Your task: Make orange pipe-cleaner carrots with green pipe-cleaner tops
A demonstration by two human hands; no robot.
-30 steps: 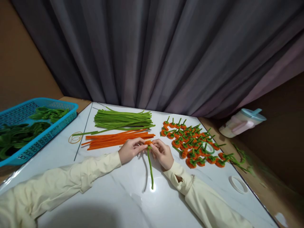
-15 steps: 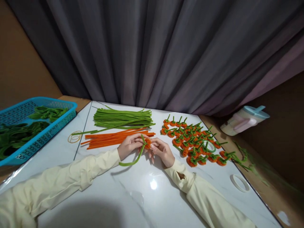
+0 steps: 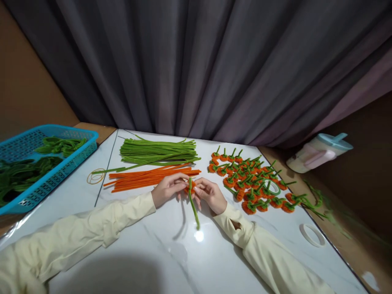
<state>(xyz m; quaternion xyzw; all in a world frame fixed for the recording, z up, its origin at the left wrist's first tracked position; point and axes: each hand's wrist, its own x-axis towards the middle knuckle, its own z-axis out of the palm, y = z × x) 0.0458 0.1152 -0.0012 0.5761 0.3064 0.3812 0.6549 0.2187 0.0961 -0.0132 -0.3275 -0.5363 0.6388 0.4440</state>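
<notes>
Between my two hands is a small orange fuzzy piece (image 3: pixel 190 188), largely covered by fingers. A long green fuzzy stem (image 3: pixel 193 208) runs from its top down toward me over the table. My left hand (image 3: pixel 168 188) pinches the piece from the left, and my right hand (image 3: pixel 212 194) grips it from the right. Behind my left hand lies a bundle of orange stems (image 3: pixel 147 178), with a thicker bundle of green stems (image 3: pixel 156 151) beyond it. Many orange pieces with green stalks (image 3: pixel 245 175) are grouped to the right of my right hand.
A blue basket (image 3: pixel 82 153) with green loops stands at the left. Thin rings (image 3: pixel 95 176) lie near it. One tape roll (image 3: pixel 272 187) sits among the orange pieces, another (image 3: pixel 312 235) nearer me. A lidded cup (image 3: pixel 318 154) stands at the right, before the curtain (image 3: pixel 183 69).
The green stem has swung from pointing left to pointing down toward me. Both hands have kept hold of the orange piece, with small finger movements.
</notes>
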